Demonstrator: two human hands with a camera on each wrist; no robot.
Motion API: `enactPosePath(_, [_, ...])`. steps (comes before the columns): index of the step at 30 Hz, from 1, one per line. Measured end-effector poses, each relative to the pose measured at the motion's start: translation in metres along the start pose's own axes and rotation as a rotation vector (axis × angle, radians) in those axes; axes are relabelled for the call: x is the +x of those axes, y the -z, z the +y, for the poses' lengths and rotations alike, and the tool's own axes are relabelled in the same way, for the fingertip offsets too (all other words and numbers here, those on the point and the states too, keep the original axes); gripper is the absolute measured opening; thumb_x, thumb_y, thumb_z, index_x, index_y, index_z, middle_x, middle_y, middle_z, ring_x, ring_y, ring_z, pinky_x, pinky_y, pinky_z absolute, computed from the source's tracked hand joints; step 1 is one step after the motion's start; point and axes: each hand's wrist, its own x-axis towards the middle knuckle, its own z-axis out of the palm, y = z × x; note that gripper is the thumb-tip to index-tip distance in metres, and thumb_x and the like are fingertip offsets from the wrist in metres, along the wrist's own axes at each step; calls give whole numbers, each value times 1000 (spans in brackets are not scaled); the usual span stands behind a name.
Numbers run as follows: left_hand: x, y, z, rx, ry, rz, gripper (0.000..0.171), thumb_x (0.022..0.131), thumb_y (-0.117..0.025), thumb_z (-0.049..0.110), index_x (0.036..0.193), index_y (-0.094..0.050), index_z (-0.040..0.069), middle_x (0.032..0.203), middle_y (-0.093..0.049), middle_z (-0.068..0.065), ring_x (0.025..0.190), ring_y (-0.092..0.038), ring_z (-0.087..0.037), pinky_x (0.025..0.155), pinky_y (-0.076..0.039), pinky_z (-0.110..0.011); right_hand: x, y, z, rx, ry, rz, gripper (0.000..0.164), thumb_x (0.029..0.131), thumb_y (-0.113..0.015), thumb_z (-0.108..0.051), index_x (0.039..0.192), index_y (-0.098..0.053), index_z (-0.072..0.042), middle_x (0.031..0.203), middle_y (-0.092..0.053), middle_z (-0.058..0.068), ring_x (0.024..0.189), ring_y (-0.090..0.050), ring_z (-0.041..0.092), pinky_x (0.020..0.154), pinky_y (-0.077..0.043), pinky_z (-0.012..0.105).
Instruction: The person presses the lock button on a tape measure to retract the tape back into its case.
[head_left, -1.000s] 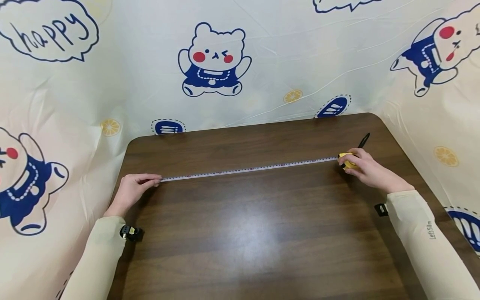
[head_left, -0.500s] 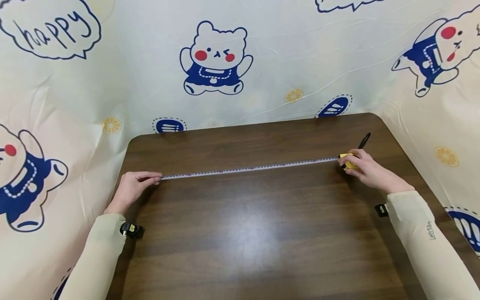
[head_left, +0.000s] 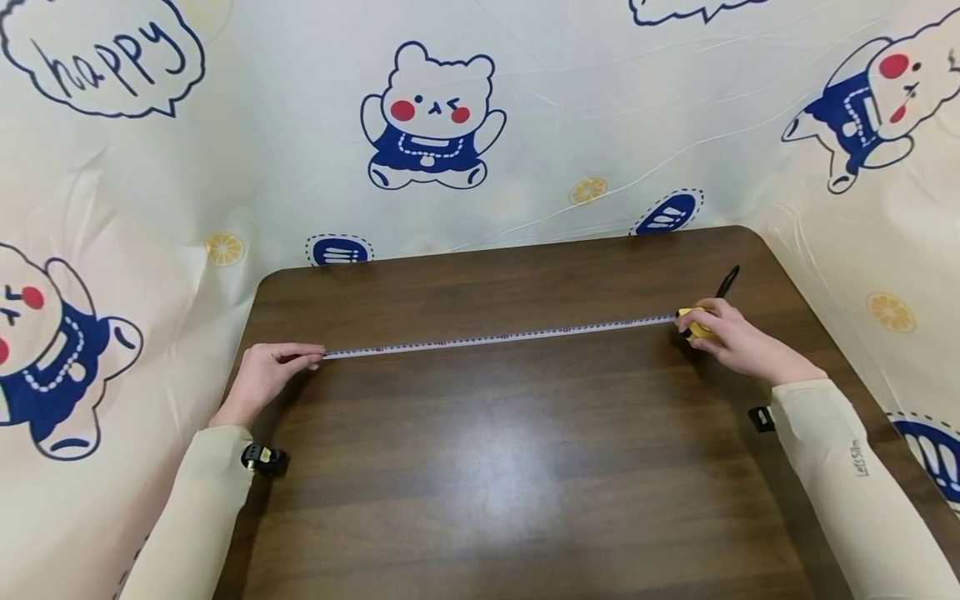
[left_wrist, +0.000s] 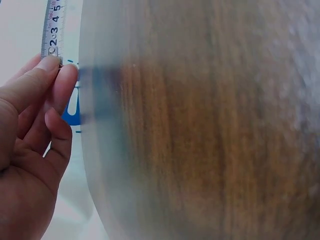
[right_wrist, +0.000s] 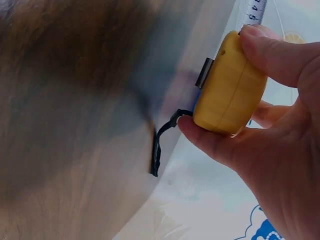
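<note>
A tape measure's white blade (head_left: 498, 338) stretches across the far half of the brown table in the head view. Its free end is pinched between the thumb and fingers of my left hand (head_left: 272, 375); the left wrist view shows the low numbers on the blade (left_wrist: 54, 30) just beyond the thumb. My right hand (head_left: 738, 342) grips the yellow tape measure case (head_left: 697, 323) at the blade's other end. In the right wrist view the case (right_wrist: 232, 87) sits between thumb and fingers, with a black wrist strap (right_wrist: 159, 145) hanging from it and a metal clip on its side.
The wood-grain table (head_left: 495, 467) has rounded far corners. A pale sheet (head_left: 300, 125) printed with cartoon bears rises behind and along both sides of it. Each sleeved wrist carries a small black camera, such as the left one (head_left: 265, 460).
Both hands keep their grip on the tape measure, and the blade's length looks the same. In the head view the left hand and blade end shift up very slightly.
</note>
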Motion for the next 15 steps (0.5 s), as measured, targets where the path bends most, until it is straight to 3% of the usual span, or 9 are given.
enactPosePath(8, [0,0,1,-17,-9,11,19,97,-75,11,114,-80,3,108,-78,-19,83,-71,4,77,-48,-4,2,-6,6,-7,63,63,30,82,-78,13,95,-63,-9,120,-51,31,110,-49,49,83,-46,68])
enactPosePath(15, [1,0,0,9,20,12,21,98,-75,16,114,-81,5,109,-78,-16,87,-65,15,80,-46,-3,2,1,2,33,0,25,41,87,-77,7,122,-61,-7,128,-52,26,113,-51,45,87,-48,67])
